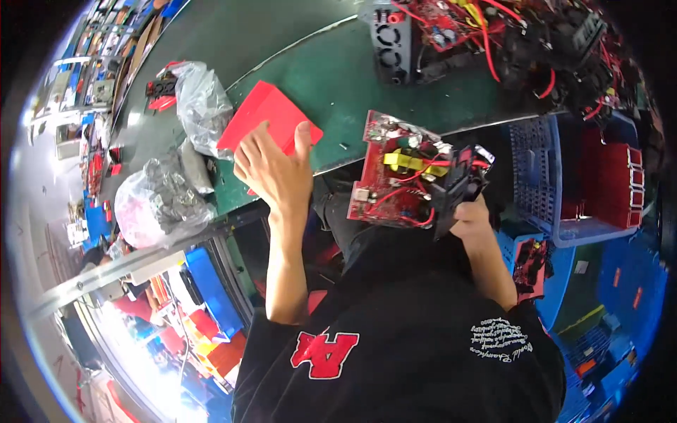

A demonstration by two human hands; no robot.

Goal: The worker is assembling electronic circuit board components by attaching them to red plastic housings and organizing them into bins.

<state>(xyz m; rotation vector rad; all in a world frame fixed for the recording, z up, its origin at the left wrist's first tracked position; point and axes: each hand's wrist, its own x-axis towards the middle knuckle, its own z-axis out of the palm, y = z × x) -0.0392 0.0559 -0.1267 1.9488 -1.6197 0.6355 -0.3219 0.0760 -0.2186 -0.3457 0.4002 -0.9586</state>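
My right hand (pixel 471 217) is closed around the black plastic end panel (pixel 455 185) of a red circuit board assembly. The red circuit board (pixel 377 173) stretches left from that panel, tilted over my lap. It carries a yellow-wrapped component (pixel 416 164), red wires and small parts. At the bench edge, my left hand (pixel 273 169) has its thumb and fingers apart, with nothing visible between them. Just beyond its fingertips, partly overlapped by them, lies a flat-faced red piece (pixel 264 109); I cannot tell whether the fingers touch it.
Clear plastic bags (pixel 201 106) and another filled bag (pixel 159 204) lie at the left of the green bench (pixel 321 77). More wired circuit boards (pixel 486 35) are heaped at the far right. A blue crate (pixel 539 173) with red contents stands right of my right hand.
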